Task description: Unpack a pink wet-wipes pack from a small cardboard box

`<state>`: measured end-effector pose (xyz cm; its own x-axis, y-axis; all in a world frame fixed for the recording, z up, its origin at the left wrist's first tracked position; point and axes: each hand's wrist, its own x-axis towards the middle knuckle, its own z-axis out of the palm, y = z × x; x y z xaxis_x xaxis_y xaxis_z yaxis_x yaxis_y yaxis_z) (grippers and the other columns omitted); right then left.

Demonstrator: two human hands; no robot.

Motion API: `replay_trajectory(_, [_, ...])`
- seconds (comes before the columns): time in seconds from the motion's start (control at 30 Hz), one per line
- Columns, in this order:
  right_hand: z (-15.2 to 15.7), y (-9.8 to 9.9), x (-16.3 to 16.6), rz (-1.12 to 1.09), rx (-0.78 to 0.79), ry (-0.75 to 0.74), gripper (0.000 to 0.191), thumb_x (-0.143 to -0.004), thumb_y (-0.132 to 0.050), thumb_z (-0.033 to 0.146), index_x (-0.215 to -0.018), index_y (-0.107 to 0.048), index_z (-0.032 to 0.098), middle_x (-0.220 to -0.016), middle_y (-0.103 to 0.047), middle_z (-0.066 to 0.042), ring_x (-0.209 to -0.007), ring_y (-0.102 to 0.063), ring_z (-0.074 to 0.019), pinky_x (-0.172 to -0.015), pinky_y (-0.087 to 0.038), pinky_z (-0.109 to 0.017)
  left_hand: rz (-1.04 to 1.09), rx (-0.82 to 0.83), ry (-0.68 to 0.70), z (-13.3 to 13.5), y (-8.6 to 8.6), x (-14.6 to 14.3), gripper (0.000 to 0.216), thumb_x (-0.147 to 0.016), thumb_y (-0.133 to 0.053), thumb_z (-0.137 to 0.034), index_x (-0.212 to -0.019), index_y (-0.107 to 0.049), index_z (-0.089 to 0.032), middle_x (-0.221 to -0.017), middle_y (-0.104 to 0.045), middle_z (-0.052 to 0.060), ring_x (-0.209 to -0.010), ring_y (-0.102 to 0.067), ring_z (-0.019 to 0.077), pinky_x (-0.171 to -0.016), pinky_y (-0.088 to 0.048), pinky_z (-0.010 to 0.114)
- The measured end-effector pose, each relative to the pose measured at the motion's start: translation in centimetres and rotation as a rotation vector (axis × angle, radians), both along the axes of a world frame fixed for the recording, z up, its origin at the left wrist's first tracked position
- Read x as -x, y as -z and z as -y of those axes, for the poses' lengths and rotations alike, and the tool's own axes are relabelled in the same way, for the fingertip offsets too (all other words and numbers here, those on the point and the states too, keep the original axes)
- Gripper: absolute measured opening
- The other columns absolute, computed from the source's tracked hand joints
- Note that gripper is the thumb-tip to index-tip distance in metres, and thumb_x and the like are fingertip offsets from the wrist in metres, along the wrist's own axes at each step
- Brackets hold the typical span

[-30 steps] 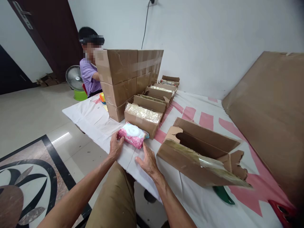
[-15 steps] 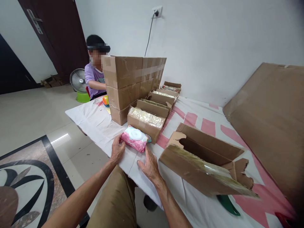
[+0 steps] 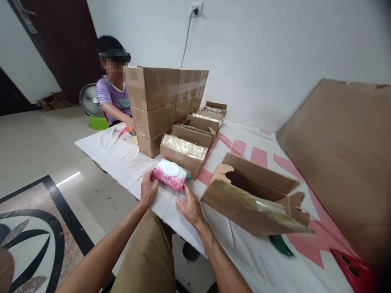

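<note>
Right now your left hand (image 3: 148, 190) rests on the white-and-pink tablecloth (image 3: 122, 156) with its fingers loosely curled against the near left end of the pink wet-wipes pack (image 3: 171, 174), touching it but not closed round it. Your right hand (image 3: 191, 206) lies flat and relaxed on the cloth, fingers spread, its fingertips just at the pack's near right corner. That pack sits near the table's front edge, just in front of a small open carton with a shiny gold film across its top (image 3: 183, 152), the first of a row of such cartons running back toward the wall. To your right an open, torn cardboard box (image 3: 256, 199) lies on its side, with a green object (image 3: 281, 245) poking out beneath it and a red phone (image 3: 354, 270) further right. Behind the row stand stacked taped cartons (image 3: 161, 103), where another person in a purple shirt (image 3: 114, 97) reaches onto the table.
</note>
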<state>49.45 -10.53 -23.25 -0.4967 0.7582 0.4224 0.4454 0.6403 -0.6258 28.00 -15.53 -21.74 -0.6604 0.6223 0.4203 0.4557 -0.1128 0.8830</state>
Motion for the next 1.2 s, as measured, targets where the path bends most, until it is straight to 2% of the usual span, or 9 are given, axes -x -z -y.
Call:
replay_trajectory(0.3, [3.5,-2.5,-2.3,0.004,-0.090,-0.005,0.068,-0.079,-0.055,0.012,-0.146,-0.056,0.019,-0.144,-0.065,-0.014,-0.134,-0.060,-0.0283,-0.113,-0.050,-0.047,-0.013,0.040,-0.046,-0.3,0.5,0.4,0.048,-0.075,-0.058,-0.020,-0.123,-0.062,-0.018,-0.115,-0.070,0.011,-0.107,-0.068,0.0266,-0.101,-0.054,0.046])
replay_trajectory(0.53, [10.3,-6.5,-12.2,0.056,-0.093,-0.097,0.040,-0.087,-0.056,0.012,-0.120,-0.073,0.026,-0.129,-0.074,-0.007,-0.118,-0.070,-0.0252,-0.100,-0.057,-0.043,-0.288,-0.026,-0.187,1.3,-2.2,-1.3,0.057,-0.076,-0.064,-0.021,-0.133,-0.057,-0.016,-0.141,-0.055,0.019,-0.141,-0.047,0.0374,-0.122,-0.034,0.059])
replay_trajectory(0.63, [11.4,-7.4,-18.4,-0.016,-0.115,-0.020,0.025,-0.094,-0.056,0.019,-0.107,-0.075,0.028,-0.110,-0.080,-0.004,-0.099,-0.075,-0.0218,-0.089,-0.060,-0.038,-0.373,-0.100,-0.040,2.6,-4.1,-4.5,0.060,-0.079,-0.064,-0.019,-0.138,-0.055,-0.017,-0.148,-0.051,0.019,-0.144,-0.045,0.0356,-0.123,-0.034,0.056])
replay_trajectory(0.73, [11.4,-8.2,-23.9,-0.102,-0.084,0.283,0.022,-0.097,-0.056,0.033,-0.107,-0.076,0.029,-0.111,-0.080,-0.005,-0.102,-0.074,-0.0242,-0.091,-0.060,-0.040,-0.356,-0.104,0.162,3.3,-5.7,-8.6,0.058,-0.082,-0.063,-0.016,-0.139,-0.055,-0.020,-0.148,-0.052,0.016,-0.144,-0.046,0.0327,-0.122,-0.037,0.053])
replay_trajectory(0.87, [8.5,-9.5,-26.9,-0.197,0.065,0.678,0.052,-0.087,-0.063,0.054,-0.130,-0.067,0.024,-0.128,-0.073,-0.012,-0.105,-0.071,-0.0294,-0.084,-0.060,-0.043,-0.186,-0.011,0.416,1.7,-6.6,-14.0,0.066,-0.080,-0.066,-0.018,-0.144,-0.051,-0.020,-0.147,-0.054,0.017,-0.134,-0.055,0.0326,-0.113,-0.047,0.051])
replay_trajectory(0.97, [5.4,-9.8,-25.8,-0.260,0.150,0.670,0.074,-0.077,-0.069,0.060,-0.137,-0.060,0.018,-0.133,-0.069,-0.017,-0.113,-0.068,-0.0319,-0.088,-0.058,-0.044,0.030,0.049,0.515,-0.9,-6.9,-16.9,0.079,-0.076,-0.069,-0.017,-0.150,-0.043,-0.018,-0.149,-0.053,0.020,-0.129,-0.058,0.0325,-0.102,-0.054,0.047])
replay_trajectory(1.03, [4.3,-9.6,-24.6,-0.258,0.231,0.592,0.070,-0.075,-0.068,0.060,-0.129,-0.062,0.016,-0.123,-0.072,-0.017,-0.102,-0.070,-0.0298,-0.083,-0.058,-0.042,0.130,0.077,0.580,-2.3,-7.2,-18.0,0.074,-0.075,-0.068,-0.015,-0.146,-0.048,-0.018,-0.144,-0.058,0.018,-0.126,-0.060,0.0315,-0.099,-0.055,0.044])
replay_trajectory(1.13, [5.6,-8.8,-23.3,-0.215,0.246,0.547,0.057,-0.082,-0.065,0.057,-0.123,-0.063,0.017,-0.111,-0.074,-0.014,-0.083,-0.071,-0.0248,-0.068,-0.058,-0.037,0.222,0.130,0.626,-2.0,-8.0,-17.9,0.058,-0.074,-0.070,-0.019,-0.131,-0.058,-0.016,-0.128,-0.068,0.014,-0.119,-0.064,0.0305,-0.097,-0.056,0.043])
replay_trajectory(1.2, [8.5,-8.0,-22.9,-0.192,0.105,0.541,0.054,-0.089,-0.063,0.052,-0.131,-0.061,0.019,-0.120,-0.073,-0.015,-0.092,-0.072,-0.0263,-0.072,-0.061,-0.038,0.273,0.152,0.667,0.1,-8.7,-16.6,0.053,-0.074,-0.073,-0.025,-0.125,-0.061,-0.016,-0.123,-0.070,0.014,-0.115,-0.067,0.0308,-0.096,-0.057,0.044])
